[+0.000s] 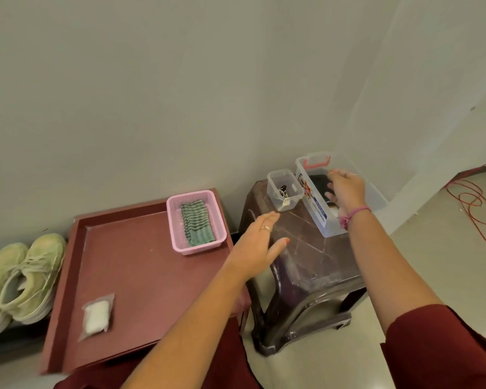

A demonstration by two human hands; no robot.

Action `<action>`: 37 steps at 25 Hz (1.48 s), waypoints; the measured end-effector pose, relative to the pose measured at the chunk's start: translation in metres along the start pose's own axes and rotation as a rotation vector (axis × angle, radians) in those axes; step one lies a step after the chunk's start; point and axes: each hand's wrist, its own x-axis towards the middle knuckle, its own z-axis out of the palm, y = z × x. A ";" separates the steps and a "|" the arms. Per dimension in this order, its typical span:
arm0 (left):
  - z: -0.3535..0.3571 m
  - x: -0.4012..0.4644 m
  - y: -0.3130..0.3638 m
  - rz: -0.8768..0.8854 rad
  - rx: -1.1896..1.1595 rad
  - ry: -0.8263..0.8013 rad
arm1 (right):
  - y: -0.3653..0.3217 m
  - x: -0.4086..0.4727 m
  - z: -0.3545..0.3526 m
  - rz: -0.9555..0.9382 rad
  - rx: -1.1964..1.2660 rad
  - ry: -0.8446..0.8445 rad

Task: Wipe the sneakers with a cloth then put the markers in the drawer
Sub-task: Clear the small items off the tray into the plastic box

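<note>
A pair of pale green sneakers [26,279] stands on the floor at the far left. A folded green striped cloth [197,223] lies in a pink basket [177,237] on the back right of a red-brown tray [141,276]. My left hand [260,247] hovers flat with straight fingers over the left edge of a dark stool [306,276]. My right hand [347,190] reaches over a large clear bin [319,217] with a red handle; its fingers curve loosely and I see nothing in them. I cannot make out any markers.
A small clear container [284,189] with small dark items stands on the stool beside the large bin. A plastic packet with something white [97,315] lies on the tray's front left. Red cable [477,203] loops on the floor at the right. A wall stands close behind.
</note>
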 end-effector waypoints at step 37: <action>-0.113 -0.323 -0.245 -0.932 -1.497 1.165 | 0.244 -0.307 0.317 0.578 -0.460 -0.682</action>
